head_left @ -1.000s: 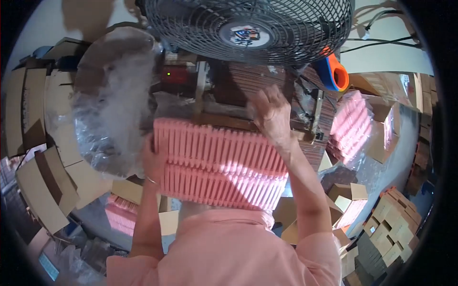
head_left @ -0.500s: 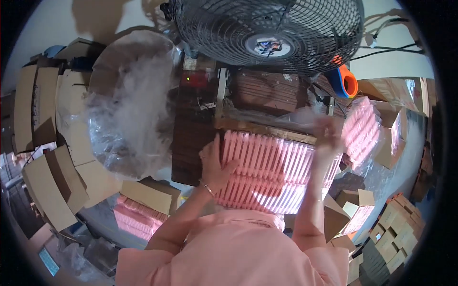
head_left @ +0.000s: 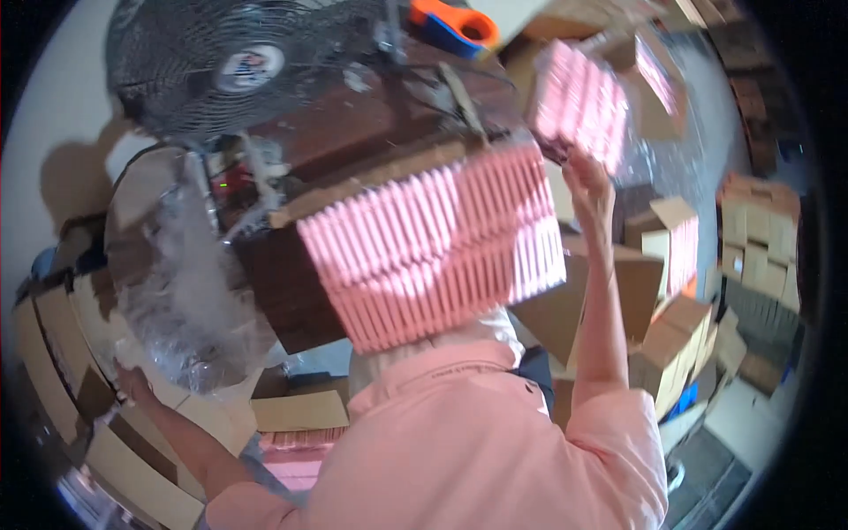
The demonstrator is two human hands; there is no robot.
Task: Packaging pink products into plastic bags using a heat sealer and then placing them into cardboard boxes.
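Two rows of thin pink packs (head_left: pixel 433 252) stand on edge in a block on the dark table in front of my body. My right hand (head_left: pixel 589 185) is stretched out to the right, its fingers closed at the near edge of a plastic-wrapped pink bundle (head_left: pixel 579 106). Far to the left, my left hand (head_left: pixel 134 384) is beside a large clear plastic bag (head_left: pixel 190 291) and the open cartons. Its fingers are small and blurred, with something whitish next to them, so a hold cannot be made out.
A black fan (head_left: pixel 238 71) stands at the back left. An orange and blue tape dispenser (head_left: pixel 459 31) is at the back. A wooden strip (head_left: pixel 380 185) borders the pink block. Open cartons (head_left: pixel 667 234) with pink packs stand to the right; another carton (head_left: pixel 300 411) is at the lower left.
My left hand has left the pink block and swung out to the far left. My right hand has moved outward from the block to the wrapped bundle. The whole view has turned.
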